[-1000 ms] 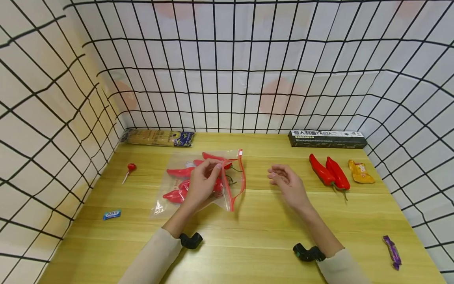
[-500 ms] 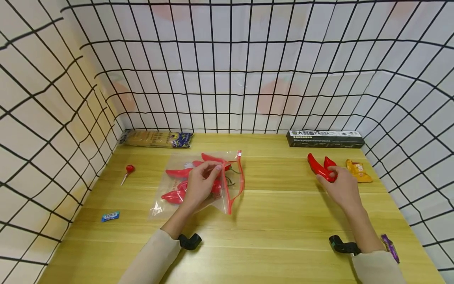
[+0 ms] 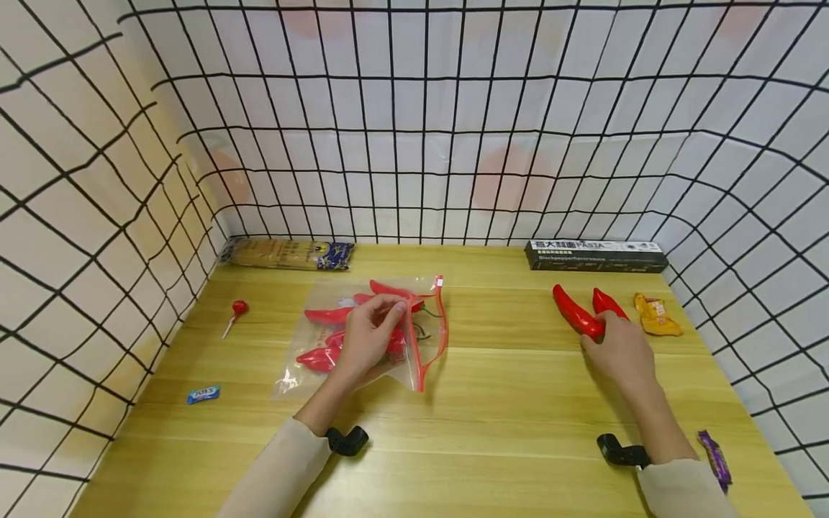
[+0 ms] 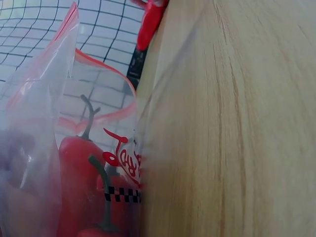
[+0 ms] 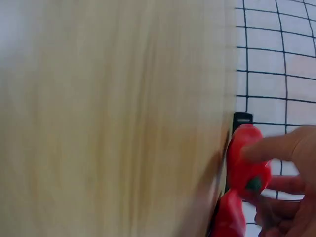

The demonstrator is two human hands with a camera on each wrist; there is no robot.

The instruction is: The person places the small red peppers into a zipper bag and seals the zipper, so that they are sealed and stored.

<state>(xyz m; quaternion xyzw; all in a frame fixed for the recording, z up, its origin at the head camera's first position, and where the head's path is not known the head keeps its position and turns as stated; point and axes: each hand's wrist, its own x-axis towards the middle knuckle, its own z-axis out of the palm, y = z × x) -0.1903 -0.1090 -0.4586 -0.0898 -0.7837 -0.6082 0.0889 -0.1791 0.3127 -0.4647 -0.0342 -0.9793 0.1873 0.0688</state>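
Observation:
My left hand [image 3: 370, 332] pinches the upper edge of a clear zip bag [image 3: 304, 385] with a red seal, keeping its mouth parted toward the right. Inside lie several red chili peppers [image 3: 326, 316]; green stems show through the plastic in the left wrist view, beside red lettering [image 4: 123, 155]. Over on the right, my right hand [image 3: 623, 352] grips one red chili pepper [image 3: 576, 314] near its stem end, thumb on its side in the right wrist view. A second red chili pepper [image 3: 609, 303] lies just behind that hand, partly covered by it.
At the back stand a noodle packet [image 3: 285, 253] on the left and a black pasta box [image 3: 596, 255] on the right. A yellow packet [image 3: 656, 314] and a purple candy bar [image 3: 715, 459] lie at right; a lollipop [image 3: 239, 309] and blue candy [image 3: 204, 393] at left. Black wire mesh [image 3: 421, 144] walls the table.
My right hand went from the middle of the table to the peppers at right and took hold of one, shifting it slightly left from the other. My left hand stays on the bag.

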